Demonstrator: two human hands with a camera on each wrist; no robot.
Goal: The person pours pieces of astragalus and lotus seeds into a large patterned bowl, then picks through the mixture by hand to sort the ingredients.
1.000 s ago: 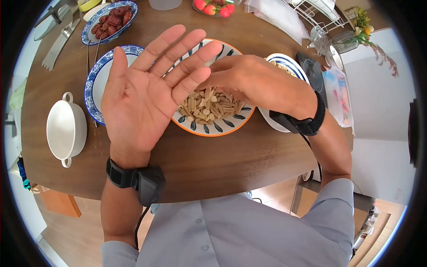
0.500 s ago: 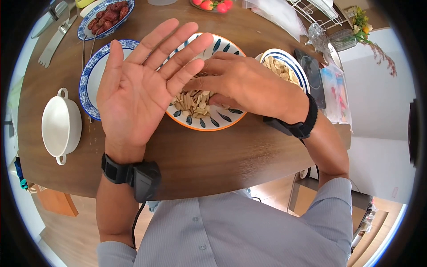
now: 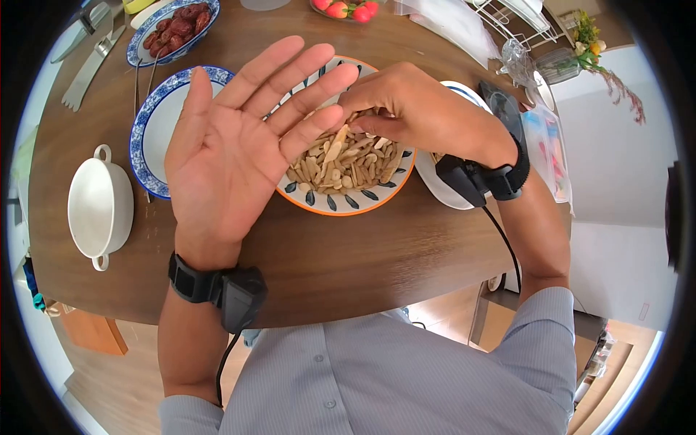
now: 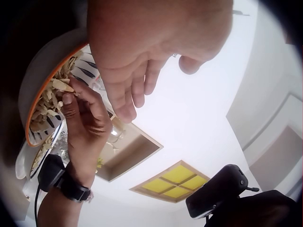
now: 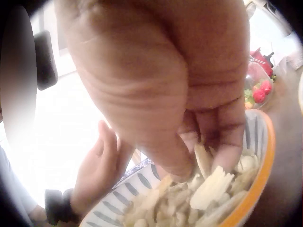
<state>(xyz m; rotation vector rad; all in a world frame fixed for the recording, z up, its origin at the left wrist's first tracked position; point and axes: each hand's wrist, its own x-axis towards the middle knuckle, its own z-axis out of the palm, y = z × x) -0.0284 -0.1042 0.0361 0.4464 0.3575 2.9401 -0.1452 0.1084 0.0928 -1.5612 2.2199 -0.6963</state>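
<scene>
Orange rims the bowl (image 3: 341, 212) in front of me on the brown table (image 3: 341, 283), and the pale dried slices (image 3: 355, 167) lie heaped inside it. My right hand (image 3: 409, 105) reaches down over them from the right, its fingers curled and drawn in toward the thumb, pinching a few slices just at the top of the heap; how many, I cannot tell. My left hand (image 3: 232, 159) is raised above the table, palm turned up to me, fingers straight and a little spread, with nothing in its grip. From my head it covers part of the bowl's left side and part of the blue-rimmed plate (image 3: 154, 138).

Each wrist wears a black strap with a small camera unit on it. Beneath my right forearm sits a white dish (image 3: 444, 190), partly hidden. Over to the left, well apart from my hands, is a white pot (image 3: 100, 210) with two small handles. Beyond the plate, a blue-and-white dish (image 3: 161, 60) holds dark red dates (image 3: 177, 32). Red fruit (image 3: 348, 10) sits at the far side, and yellow flowers (image 3: 591, 45) stand off to the right.
</scene>
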